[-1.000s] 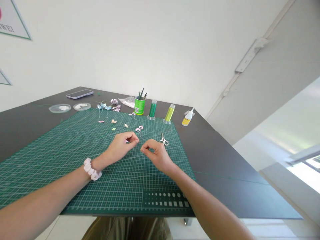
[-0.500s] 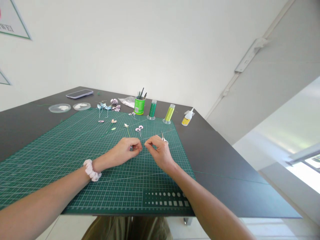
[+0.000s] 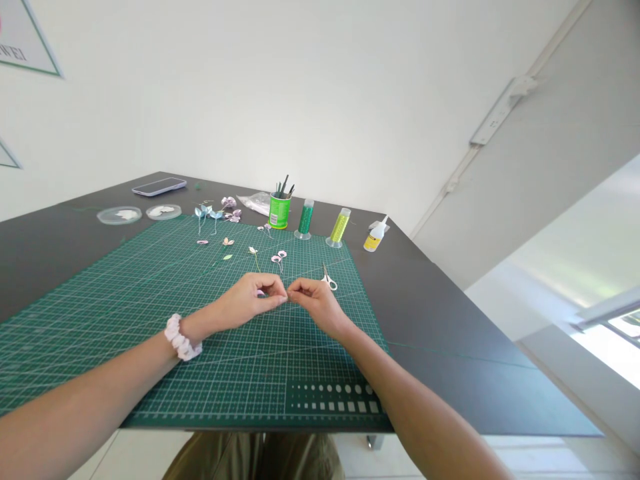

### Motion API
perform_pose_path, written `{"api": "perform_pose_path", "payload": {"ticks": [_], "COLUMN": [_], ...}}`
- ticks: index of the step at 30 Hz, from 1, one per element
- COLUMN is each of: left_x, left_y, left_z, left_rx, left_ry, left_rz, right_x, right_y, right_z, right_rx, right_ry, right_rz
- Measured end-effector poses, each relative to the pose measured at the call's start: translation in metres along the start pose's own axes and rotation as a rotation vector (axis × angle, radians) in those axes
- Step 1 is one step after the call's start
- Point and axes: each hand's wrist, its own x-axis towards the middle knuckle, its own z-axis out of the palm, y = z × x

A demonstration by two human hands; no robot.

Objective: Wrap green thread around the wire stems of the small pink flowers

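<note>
Over the green cutting mat (image 3: pixel 240 380), my left hand (image 3: pixel 253 297) is closed in a pinch, a white scrunchie (image 3: pixel 183 339) around its wrist. A bit of a small pinkish-purple flower piece (image 3: pixel 261 292) shows under its curled fingers; the rest is hidden. My right hand (image 3: pixel 315 303) also pinches, its fingertips touching the left ones; what lies between them is too small to make out. White-handled scissors (image 3: pixel 329 280) lie just beyond the right hand. Ahead of the hands are two small pink flowers (image 3: pixel 279 258) on wires and a white flower (image 3: pixel 253 251) on a green stem.
Behind stand a green can (image 3: pixel 279 212) of tools, a dark green thread spool (image 3: pixel 305 219), a yellow-green spool (image 3: pixel 340 227) and a glue bottle (image 3: pixel 376 235). Blue flowers (image 3: pixel 207 212), purple flowers (image 3: pixel 231 208), shallow dishes (image 3: pixel 120 216) and a phone (image 3: pixel 159 187) lie at the back left.
My right hand has lowered and turned slightly, and the fingertips of both hands have come together. More of the scissors shows now.
</note>
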Motion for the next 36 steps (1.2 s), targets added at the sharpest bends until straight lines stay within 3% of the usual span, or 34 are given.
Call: {"api": "perform_pose_path", "payload": {"ticks": [8,20,29,36], "left_x": [0.004,0.003,0.003,0.003], "left_y": [-0.002,-0.009,-0.010,-0.010], "left_z": [-0.002,0.003,0.005,0.005], "left_rx": [-0.063,0.136,0.265,0.210], "left_ry": [0.203,0.277,0.204,0.108], "left_rz": [-0.072,-0.024,0.064,0.030], "right_x": [-0.002,-0.005,-0.003,-0.001], "right_y": [-0.003,-0.005,-0.003,-0.002], "right_z": [0.001,0.005,0.001,-0.001], "right_rx": [0.058,0.057,0.138,0.188], "right_ry": [-0.050,-0.030,0.010,0.086], "right_rz": [0.038,0.040,0.068,0.094]}}
